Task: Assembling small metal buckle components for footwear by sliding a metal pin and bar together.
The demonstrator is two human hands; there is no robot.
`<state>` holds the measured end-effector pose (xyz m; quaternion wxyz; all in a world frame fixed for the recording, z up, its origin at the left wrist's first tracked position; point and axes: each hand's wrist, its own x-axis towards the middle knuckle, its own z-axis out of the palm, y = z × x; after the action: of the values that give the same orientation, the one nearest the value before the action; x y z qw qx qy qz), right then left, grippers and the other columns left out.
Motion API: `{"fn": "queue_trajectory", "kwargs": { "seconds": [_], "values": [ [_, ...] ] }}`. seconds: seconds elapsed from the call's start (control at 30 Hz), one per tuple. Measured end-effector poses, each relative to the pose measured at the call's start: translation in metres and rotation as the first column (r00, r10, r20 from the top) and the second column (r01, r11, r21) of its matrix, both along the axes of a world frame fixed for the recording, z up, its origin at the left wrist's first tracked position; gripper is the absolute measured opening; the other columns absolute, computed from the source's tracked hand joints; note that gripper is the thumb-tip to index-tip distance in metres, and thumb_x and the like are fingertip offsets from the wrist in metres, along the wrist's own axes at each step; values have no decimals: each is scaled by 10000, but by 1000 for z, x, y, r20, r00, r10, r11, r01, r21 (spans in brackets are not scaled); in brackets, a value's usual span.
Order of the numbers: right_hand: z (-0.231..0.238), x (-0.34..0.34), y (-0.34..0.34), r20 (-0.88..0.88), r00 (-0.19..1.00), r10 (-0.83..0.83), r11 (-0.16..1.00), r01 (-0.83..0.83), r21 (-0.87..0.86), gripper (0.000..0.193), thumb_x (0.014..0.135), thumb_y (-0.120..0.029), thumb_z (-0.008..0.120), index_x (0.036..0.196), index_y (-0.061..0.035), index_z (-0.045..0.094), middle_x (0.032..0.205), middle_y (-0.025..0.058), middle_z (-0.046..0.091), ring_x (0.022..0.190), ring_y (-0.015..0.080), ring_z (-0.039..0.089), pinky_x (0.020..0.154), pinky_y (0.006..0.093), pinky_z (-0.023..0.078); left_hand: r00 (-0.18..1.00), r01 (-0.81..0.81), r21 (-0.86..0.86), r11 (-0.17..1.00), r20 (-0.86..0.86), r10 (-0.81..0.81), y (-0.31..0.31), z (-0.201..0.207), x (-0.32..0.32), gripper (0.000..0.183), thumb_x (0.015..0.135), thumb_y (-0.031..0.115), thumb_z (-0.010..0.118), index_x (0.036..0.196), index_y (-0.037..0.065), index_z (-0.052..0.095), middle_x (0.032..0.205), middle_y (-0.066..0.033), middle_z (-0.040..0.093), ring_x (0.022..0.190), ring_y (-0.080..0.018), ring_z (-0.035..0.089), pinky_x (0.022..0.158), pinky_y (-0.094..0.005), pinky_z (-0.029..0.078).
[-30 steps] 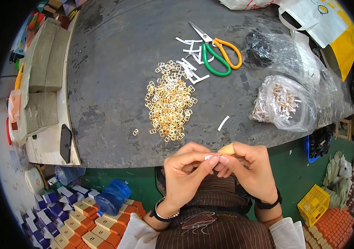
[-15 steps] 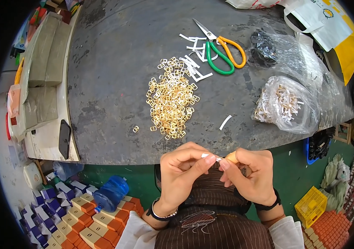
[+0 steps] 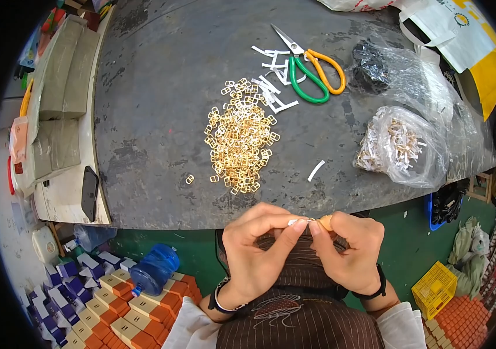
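In front of my apron, just off the table's near edge, my left hand (image 3: 257,244) pinches a short white strip (image 3: 293,222) between thumb and forefinger. My right hand (image 3: 350,250) meets it, thumb and forefinger also closed, with a tan finger cover (image 3: 326,222) on one finger. A tiny piece sits between the fingertips, too small to make out. Beyond my hands lies a heap of small gold buckles (image 3: 239,142), with one stray buckle (image 3: 190,179) to its left. A single white strip (image 3: 316,170) rests on the table to the right.
Scissors (image 3: 298,51) with green and orange handles lie by several white strips (image 3: 269,87). A clear bag (image 3: 396,145) of strip-threaded buckles stands at right. On the left ledge is a phone (image 3: 89,193). Below are a blue water jug (image 3: 156,270), stacked boxes (image 3: 108,308) and a yellow crate (image 3: 436,289).
Both hands have shifted very slightly, and the fingertips are a little closer together around the white strip. Things on the table stay where they were.
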<state>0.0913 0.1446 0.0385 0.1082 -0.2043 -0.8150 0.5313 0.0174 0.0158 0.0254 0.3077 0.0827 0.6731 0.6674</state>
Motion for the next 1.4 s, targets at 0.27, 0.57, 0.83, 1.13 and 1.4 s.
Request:
{"fn": "queue_trajectory", "kwargs": {
  "seconds": [0.27, 0.57, 0.83, 1.13, 1.4],
  "values": [
    [-8, 0, -8, -88, 992, -96, 978, 110, 177, 185, 778, 26, 654, 654, -20, 525, 513, 59, 477, 384, 140, 471, 370, 257, 349, 981, -159, 19, 987, -112, 160, 14, -9, 12, 106, 757, -32, 717, 861, -13, 707, 793, -57, 630, 659, -65, 543, 579, -191, 433],
    [6, 6, -13, -38, 987, -159, 987, 159, 9, 133, 800, 19, 640, 694, 9, 560, 553, 86, 540, 414, 161, 517, 390, 258, 373, 897, -148, 82, 986, -409, 169, 12, -16, 25, 91, 763, -14, 705, 833, -36, 651, 830, -87, 590, 643, -105, 552, 555, -214, 454],
    [6, 18, -12, -46, 986, -162, 976, 154, -151, 125, 846, -12, 603, 731, 37, 608, 551, 68, 568, 426, 132, 564, 389, 226, 396, 708, -59, 50, 997, -702, 77, 10, -15, 22, 119, 703, 12, 745, 800, 20, 677, 773, -74, 600, 557, -144, 530, 489, -239, 399],
    [9, 25, -11, 5, 995, -97, 974, 96, -205, 242, 922, -116, 551, 760, 61, 587, 574, 67, 594, 436, 85, 545, 407, 192, 418, 681, 41, 27, 999, -732, -8, 3, -14, 17, 155, 677, -16, 751, 807, 42, 689, 767, -68, 617, 546, -144, 541, 472, -242, 412],
    [11, 26, -18, -19, 985, -172, 963, 164, -213, 216, 877, -72, 595, 699, 49, 595, 522, 75, 539, 403, 116, 541, 365, 224, 359, 754, 68, 59, 996, -656, -12, 1, -9, 16, 129, 684, -1, 748, 791, 47, 693, 772, -74, 635, 565, -154, 568, 502, -239, 449]
  ]
}}
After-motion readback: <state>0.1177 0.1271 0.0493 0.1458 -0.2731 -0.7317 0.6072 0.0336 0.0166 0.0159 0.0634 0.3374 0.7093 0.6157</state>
